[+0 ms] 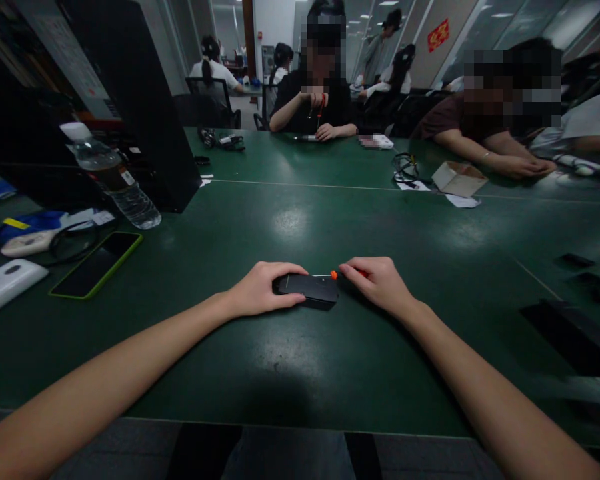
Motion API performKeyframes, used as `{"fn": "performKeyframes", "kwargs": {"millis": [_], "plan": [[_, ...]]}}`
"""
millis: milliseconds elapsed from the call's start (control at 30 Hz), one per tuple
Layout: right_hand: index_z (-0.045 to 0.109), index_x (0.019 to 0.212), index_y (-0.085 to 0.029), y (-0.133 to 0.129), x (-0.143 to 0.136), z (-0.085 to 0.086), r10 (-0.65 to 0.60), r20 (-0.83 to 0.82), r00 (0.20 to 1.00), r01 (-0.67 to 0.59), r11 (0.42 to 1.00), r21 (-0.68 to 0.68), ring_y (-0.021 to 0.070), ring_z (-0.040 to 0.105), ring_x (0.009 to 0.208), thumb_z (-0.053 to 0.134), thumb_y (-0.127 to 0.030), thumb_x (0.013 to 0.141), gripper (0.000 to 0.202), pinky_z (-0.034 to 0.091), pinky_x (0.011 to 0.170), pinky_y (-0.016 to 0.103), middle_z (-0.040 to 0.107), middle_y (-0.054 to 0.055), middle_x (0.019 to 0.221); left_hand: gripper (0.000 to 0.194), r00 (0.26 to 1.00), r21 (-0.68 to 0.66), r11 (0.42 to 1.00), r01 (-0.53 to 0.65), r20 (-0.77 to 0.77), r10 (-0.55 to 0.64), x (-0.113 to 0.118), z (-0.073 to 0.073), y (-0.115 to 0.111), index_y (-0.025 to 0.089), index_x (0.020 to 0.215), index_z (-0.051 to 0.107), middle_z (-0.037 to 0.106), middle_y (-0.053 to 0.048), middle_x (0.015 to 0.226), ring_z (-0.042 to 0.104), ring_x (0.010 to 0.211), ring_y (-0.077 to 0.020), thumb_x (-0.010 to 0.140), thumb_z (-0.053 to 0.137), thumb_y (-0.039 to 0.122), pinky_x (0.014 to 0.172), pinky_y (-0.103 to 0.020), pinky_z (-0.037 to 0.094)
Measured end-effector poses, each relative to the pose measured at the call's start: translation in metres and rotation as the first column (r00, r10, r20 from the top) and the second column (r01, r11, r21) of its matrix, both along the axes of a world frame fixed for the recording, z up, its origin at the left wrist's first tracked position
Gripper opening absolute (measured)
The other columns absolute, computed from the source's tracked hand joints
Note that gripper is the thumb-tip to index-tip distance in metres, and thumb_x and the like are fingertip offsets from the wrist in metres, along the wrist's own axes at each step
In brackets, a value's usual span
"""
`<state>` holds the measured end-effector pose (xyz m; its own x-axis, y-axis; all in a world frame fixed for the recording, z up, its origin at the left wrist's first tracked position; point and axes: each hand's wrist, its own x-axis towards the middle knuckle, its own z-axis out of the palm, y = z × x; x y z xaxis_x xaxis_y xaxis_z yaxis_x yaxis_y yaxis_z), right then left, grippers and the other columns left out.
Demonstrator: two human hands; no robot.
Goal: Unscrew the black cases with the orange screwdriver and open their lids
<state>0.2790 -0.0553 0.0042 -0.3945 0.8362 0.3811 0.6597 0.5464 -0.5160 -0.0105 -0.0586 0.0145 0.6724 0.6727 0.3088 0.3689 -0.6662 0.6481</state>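
A small black box-shaped device (316, 289) rests on the green table, near the middle. Its left end is held by my left hand (266, 288), with the thumb on the near side and the fingers on the far side. My right hand (377, 281) is closed around the handle of a red-orange screwdriver (334, 275), just right of the device. The thin metal shaft points left and lies over the device's far edge; where its tip ends is hard to make out.
To the left are a phone with a green edge (97, 265), a water bottle (117, 180), a white device (9, 283) and a black panel (140, 100). Dark parts (575, 333) lie at right. Across the green table (230, 227), people sit near an open box (459, 180).
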Motion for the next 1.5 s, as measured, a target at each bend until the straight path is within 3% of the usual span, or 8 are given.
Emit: {"fn": "performKeyframes", "kwargs": {"millis": [367, 833, 1033, 1200, 1300, 1400, 1500], "plan": [[0.067, 0.074, -0.018, -0.001, -0.004, 0.001, 0.117, 0.056, 0.992, -0.108, 0.985, -0.135, 0.0112, 0.053, 0.058, 0.045, -0.046, 0.102, 0.045, 0.036, 0.061, 0.026, 0.061, 0.000, 0.063, 0.045, 1.000, -0.009, 1.000, -0.002, 0.004, 0.002, 0.000, 0.002, 0.000, 0.017, 0.123, 0.067, 0.075, -0.009, 0.113, 0.071, 0.098, -0.0220, 0.087, 0.075, 0.041, 0.085, -0.032, 0.053], [0.071, 0.082, -0.018, 0.002, 0.000, 0.003, 0.137, 0.076, 0.988, -0.122, 0.976, -0.179, 0.0127, 0.056, 0.061, 0.046, -0.047, 0.101, 0.042, 0.037, 0.062, 0.027, 0.065, 0.001, 0.069, 0.042, 1.000, -0.012, 1.000, 0.004, 0.024, -0.004, 0.001, 0.005, -0.001, 0.016, 0.121, 0.069, 0.075, -0.009, 0.115, 0.071, 0.101, -0.0225, 0.086, 0.075, 0.039, 0.088, -0.033, 0.053], [0.069, 0.078, -0.019, 0.006, 0.009, 0.003, 0.044, 0.127, 0.991, -0.025, 0.989, -0.148, 0.0130, 0.053, 0.057, 0.046, -0.050, 0.100, 0.045, 0.035, 0.060, 0.028, 0.062, 0.001, 0.063, 0.041, 1.000, -0.026, 1.000, -0.007, 0.025, 0.008, 0.001, 0.004, -0.002, 0.017, 0.120, 0.070, 0.076, -0.009, 0.114, 0.071, 0.101, -0.0232, 0.086, 0.075, 0.039, 0.087, -0.034, 0.053], [0.068, 0.078, -0.019, 0.012, 0.017, -0.003, -0.217, 0.188, 0.958, 0.235, 0.969, -0.079, 0.0155, 0.053, 0.056, 0.050, -0.054, 0.096, 0.043, 0.032, 0.057, 0.029, 0.064, 0.003, 0.065, 0.041, 0.999, -0.044, 0.999, -0.012, 0.032, 0.013, 0.001, 0.004, -0.002, 0.018, 0.120, 0.070, 0.076, -0.008, 0.113, 0.071, 0.098, -0.0224, 0.085, 0.076, 0.040, 0.086, -0.034, 0.053], [0.068, 0.081, -0.020, 0.013, 0.018, -0.006, -0.301, 0.241, 0.923, 0.323, 0.944, -0.060, 0.0169, 0.054, 0.057, 0.053, -0.055, 0.095, 0.041, 0.032, 0.056, 0.029, 0.064, 0.003, 0.065, 0.042, 0.999, -0.046, 0.999, -0.016, 0.034, 0.018, 0.001, 0.005, -0.003, 0.017, 0.120, 0.070, 0.076, -0.009, 0.112, 0.071, 0.097, -0.0226, 0.085, 0.076, 0.040, 0.085, -0.033, 0.052], [0.066, 0.081, -0.020, 0.010, 0.015, -0.004, -0.299, 0.322, 0.898, 0.329, 0.944, -0.041, 0.0193, 0.057, 0.063, 0.052, -0.055, 0.096, 0.040, 0.034, 0.058, 0.031, 0.065, 0.005, 0.072, 0.041, 0.999, -0.044, 0.999, -0.013, 0.035, 0.014, 0.002, 0.005, -0.003, 0.017, 0.119, 0.070, 0.076, -0.009, 0.111, 0.071, 0.097, -0.0223, 0.085, 0.076, 0.039, 0.085, -0.033, 0.052], [0.064, 0.083, -0.019, 0.006, 0.011, 0.001, -0.256, 0.337, 0.906, 0.256, 0.966, 0.044, 0.0232, 0.060, 0.078, 0.051, -0.048, 0.098, 0.036, 0.042, 0.068, 0.035, 0.067, 0.009, 0.084, 0.041, 0.999, -0.047, 0.999, -0.014, 0.043, 0.016, 0.002, 0.006, -0.004, 0.017, 0.118, 0.070, 0.076, -0.008, 0.111, 0.071, 0.096, -0.0218, 0.084, 0.077, 0.039, 0.085, -0.032, 0.052]]}}
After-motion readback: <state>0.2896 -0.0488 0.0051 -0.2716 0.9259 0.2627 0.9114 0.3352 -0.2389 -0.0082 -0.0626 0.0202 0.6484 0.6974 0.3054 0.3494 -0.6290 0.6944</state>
